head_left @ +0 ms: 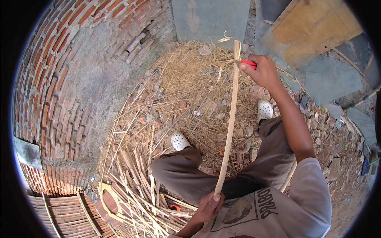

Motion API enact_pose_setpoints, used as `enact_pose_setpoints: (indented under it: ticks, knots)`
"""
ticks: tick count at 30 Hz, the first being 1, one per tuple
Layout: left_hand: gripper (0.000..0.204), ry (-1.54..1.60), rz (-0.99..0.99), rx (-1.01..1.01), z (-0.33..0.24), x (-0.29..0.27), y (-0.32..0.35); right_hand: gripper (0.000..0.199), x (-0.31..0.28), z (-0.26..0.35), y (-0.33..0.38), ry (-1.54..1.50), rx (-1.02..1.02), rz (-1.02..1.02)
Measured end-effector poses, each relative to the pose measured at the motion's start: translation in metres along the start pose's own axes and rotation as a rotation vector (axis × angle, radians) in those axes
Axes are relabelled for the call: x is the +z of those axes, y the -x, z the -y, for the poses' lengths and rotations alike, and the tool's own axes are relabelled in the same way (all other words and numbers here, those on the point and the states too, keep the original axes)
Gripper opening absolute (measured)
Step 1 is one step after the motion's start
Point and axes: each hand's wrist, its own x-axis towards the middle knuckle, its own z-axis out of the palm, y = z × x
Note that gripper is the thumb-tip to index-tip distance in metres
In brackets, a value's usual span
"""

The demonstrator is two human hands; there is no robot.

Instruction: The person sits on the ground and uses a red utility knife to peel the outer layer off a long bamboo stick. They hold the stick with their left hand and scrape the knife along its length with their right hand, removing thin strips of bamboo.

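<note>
A long, pale bamboo strip point(231, 123) runs from my lap out to the far middle of the view, bowed slightly. My left hand point(210, 207) is closed round its near end, close to my shirt. At the far end my right hand point(260, 71) grips a red-handled knife point(249, 63), the handle mostly covered by my fingers. Its blade lies against the strip just short of the tip. Thin curled shavings point(220, 71) hang from the strip beside the blade.
Straw-like shavings point(186, 75) and rubble cover the ground. Many split bamboo strips point(154, 206) lie at my left, near a woven bamboo panel point(67, 214). A brick wall point(55, 87) rises on the left. Flat sheets point(313, 27) lie at the far right. My white clogs point(179, 141) are on the ground.
</note>
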Motion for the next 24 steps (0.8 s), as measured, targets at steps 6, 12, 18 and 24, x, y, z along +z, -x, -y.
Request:
enact_pose_setpoints:
  ticks: [6,12,18,24]
  knots:
    - [0.037,-0.015,-0.046,-0.056,-0.005,0.005,0.002,0.075,0.007,-0.019,-0.018,0.015,0.029,-0.023]
    - [0.038,-0.045,0.023,-0.244,0.004,0.005,0.016,0.088,0.022,-0.110,-0.056,-0.223,0.589,-0.026]
    - [0.038,0.177,-0.249,-0.090,0.008,-0.018,-0.003,0.089,0.019,-0.095,-0.034,-0.218,0.477,0.063]
    - [0.037,0.170,-0.228,0.004,-0.016,-0.020,-0.042,0.071,0.022,0.051,0.048,-0.144,-0.227,0.362]
